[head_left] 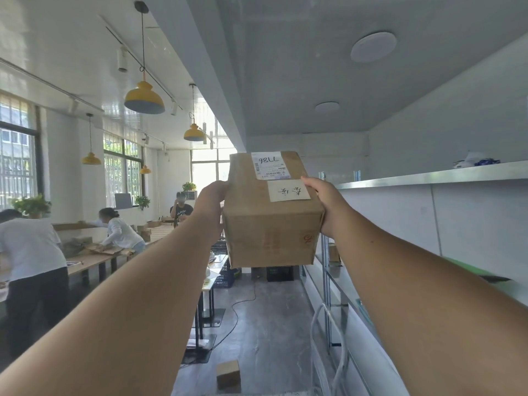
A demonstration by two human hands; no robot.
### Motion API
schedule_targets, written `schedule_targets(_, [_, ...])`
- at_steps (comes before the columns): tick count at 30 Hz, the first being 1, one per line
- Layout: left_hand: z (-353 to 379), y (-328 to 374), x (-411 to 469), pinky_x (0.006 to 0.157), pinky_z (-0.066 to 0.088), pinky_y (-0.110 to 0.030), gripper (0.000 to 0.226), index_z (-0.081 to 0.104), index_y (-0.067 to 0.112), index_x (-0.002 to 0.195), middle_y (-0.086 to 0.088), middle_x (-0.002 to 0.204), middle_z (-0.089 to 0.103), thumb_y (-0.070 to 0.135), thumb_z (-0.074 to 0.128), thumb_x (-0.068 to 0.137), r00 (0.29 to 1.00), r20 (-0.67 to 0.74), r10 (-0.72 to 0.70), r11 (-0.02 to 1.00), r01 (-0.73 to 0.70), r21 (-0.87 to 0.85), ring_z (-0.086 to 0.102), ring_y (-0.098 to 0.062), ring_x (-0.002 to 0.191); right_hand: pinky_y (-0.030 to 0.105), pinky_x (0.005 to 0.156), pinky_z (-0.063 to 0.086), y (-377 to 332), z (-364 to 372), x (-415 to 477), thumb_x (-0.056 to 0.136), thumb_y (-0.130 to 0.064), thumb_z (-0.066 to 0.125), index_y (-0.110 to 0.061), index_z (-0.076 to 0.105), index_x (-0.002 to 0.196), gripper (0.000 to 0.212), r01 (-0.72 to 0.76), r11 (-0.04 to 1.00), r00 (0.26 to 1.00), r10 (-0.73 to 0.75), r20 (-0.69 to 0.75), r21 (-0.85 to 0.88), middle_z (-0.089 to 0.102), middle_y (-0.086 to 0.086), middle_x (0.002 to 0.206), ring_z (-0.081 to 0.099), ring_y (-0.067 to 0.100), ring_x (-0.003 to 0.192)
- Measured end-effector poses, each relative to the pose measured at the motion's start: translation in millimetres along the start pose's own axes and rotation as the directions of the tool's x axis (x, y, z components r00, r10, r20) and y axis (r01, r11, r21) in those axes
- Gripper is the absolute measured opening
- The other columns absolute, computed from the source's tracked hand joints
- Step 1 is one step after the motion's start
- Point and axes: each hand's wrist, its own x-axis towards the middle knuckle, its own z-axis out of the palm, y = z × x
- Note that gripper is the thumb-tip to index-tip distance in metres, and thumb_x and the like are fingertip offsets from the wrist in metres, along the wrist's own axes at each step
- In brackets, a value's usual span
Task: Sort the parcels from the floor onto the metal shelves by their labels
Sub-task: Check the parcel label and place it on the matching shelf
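A brown cardboard parcel (271, 221) is held up at head height in front of me, between both hands. My left hand (211, 204) presses on its left side and my right hand (328, 204) grips its right side. On the parcel's top face are a white shipping label with handwritten digits and a cream handwritten slip. The metal shelves (428, 178) run along the right wall, with the parcel just left of the upper shelf's edge. A smaller cardboard parcel (228, 375) stands on the floor below.
A white and blue item (474, 161) lies on the upper shelf. Green sheets (468, 270) rest on a lower shelf. White cables (337, 352) hang by the shelf frame. Tables (211, 278), black crates (280, 272) and three people (31, 252) stand to the left.
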Motion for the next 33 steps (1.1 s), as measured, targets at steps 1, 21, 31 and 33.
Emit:
schedule_targets(1, [-1,-1,1,0.077,0.053,-0.033,0.013,0.069,0.021,0.088,-0.002,0.107,0.071,0.016,0.057,0.094,1.0,-0.017,0.006,1.0,-0.006,0.0,0.067,-0.026,0.093,0.035,0.067,0.064,1,0,0,0.106,-0.035,0.059,-0.019,0.08,0.111,0.027,-0.004,0.999,1.0,0.004,0.001,-0.032,0.086,0.008,0.097,0.081,0.027,0.077])
schedule_targets(21, [8,-7,21,0.108,0.05,-0.048,0.072,0.05,0.015,0.154,-0.009,0.133,0.065,0.053,0.065,0.096,0.994,-0.083,0.075,0.964,-0.051,0.259,0.064,-0.033,0.118,0.037,0.066,0.065,32,10,0,0.093,0.005,0.06,-0.029,0.058,0.156,0.072,0.102,0.984,0.991,-0.113,-0.072,-0.144,0.083,0.009,0.113,0.082,0.028,0.086])
schedule_targets(31, [4,-10,10,0.111,0.05,-0.053,0.088,0.046,0.027,0.16,-0.001,0.142,0.066,0.076,0.063,0.089,0.991,-0.089,0.101,0.961,-0.074,0.268,0.065,-0.03,0.124,0.03,0.049,0.06,38,5,7,0.098,-0.009,0.063,-0.018,0.077,0.11,0.02,0.071,0.986,0.996,-0.08,-0.049,-0.152,0.084,0.0,0.075,0.081,0.018,0.062])
schedule_targets(33, [6,-11,8,0.095,0.054,-0.043,0.082,0.047,0.029,0.158,0.005,0.123,0.069,0.075,0.062,0.091,0.985,-0.086,0.151,0.954,-0.123,0.273,0.068,-0.02,0.104,0.032,0.055,0.061,41,4,11,0.1,-0.014,0.062,-0.028,0.076,0.106,0.02,0.078,0.984,0.997,-0.082,-0.014,-0.162,0.085,-0.004,0.078,0.081,0.015,0.064])
